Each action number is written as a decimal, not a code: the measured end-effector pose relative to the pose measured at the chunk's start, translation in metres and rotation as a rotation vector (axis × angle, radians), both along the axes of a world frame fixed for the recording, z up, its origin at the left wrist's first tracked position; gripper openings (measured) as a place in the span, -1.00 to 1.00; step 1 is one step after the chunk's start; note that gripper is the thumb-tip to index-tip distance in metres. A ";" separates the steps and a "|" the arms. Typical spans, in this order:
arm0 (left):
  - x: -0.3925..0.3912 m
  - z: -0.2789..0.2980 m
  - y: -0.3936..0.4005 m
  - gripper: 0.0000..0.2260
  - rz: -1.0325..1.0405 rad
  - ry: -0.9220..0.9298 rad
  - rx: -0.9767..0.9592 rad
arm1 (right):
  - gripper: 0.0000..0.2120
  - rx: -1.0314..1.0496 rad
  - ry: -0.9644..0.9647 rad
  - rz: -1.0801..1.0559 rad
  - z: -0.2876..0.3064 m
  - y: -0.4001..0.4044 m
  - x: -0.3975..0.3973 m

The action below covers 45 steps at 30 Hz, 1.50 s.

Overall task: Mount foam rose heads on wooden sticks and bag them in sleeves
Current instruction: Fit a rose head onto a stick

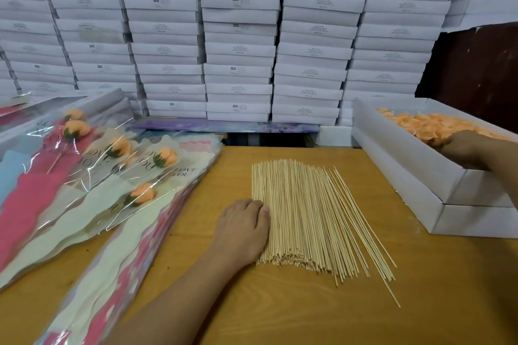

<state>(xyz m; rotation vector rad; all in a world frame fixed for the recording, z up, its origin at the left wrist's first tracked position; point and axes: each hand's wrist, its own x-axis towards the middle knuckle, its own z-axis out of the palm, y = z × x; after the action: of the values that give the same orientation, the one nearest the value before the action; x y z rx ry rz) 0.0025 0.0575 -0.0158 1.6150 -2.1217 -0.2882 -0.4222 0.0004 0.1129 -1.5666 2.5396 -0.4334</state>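
Observation:
A flat pile of thin wooden sticks lies on the wooden table in the middle. My left hand rests palm down at the pile's left edge, its fingertips and thumb touching the outermost sticks. To the right, an open white box holds several orange foam rose heads. My right hand reaches into this box among the heads; its fingers are hidden. At the left lie several bagged roses in clear printed sleeves on top of a stack of sleeves.
A wall of stacked white cartons fills the back. Another white box sits under the rose box at the right. A purple flat box lies behind the table. Bare table shows in front of the sticks.

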 end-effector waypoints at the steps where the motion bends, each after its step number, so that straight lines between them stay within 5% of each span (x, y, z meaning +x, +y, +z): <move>1: 0.000 0.000 0.000 -0.60 0.001 -0.005 -0.001 | -0.70 -0.009 0.014 -0.005 0.001 0.000 0.001; 10: -0.001 -0.003 -0.002 -0.60 0.006 -0.023 0.000 | -0.74 -0.094 0.196 -0.016 0.018 0.014 0.016; 16: 0.000 -0.003 -0.002 -0.59 0.005 -0.015 -0.011 | -0.78 -0.561 0.221 -0.122 0.034 0.007 0.017; 22: -0.001 -0.001 0.001 -0.59 0.004 -0.004 0.001 | -0.74 -0.753 0.137 0.156 0.059 0.025 0.077; 29: 0.004 0.013 0.006 -0.61 0.059 0.338 -0.069 | -0.74 -0.579 -0.078 0.687 0.013 0.070 0.178; 33: 0.003 0.019 0.010 -0.56 -0.029 0.524 0.048 | -0.68 -0.390 -0.125 0.894 -0.029 0.097 0.221; 39: -0.003 0.024 0.015 -0.87 -0.230 0.747 0.138 | -0.65 -0.274 -0.063 1.022 -0.057 0.112 0.251; 45: 0.000 0.025 0.015 -0.95 -0.210 0.892 0.218 | -0.59 -0.343 -0.011 1.071 -0.065 0.116 0.255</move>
<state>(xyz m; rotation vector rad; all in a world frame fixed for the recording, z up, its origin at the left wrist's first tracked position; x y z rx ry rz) 0.0027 0.0721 0.0097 1.0414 -1.5660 -1.1043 -0.1674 0.1161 0.0480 -2.6712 1.2947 -0.6979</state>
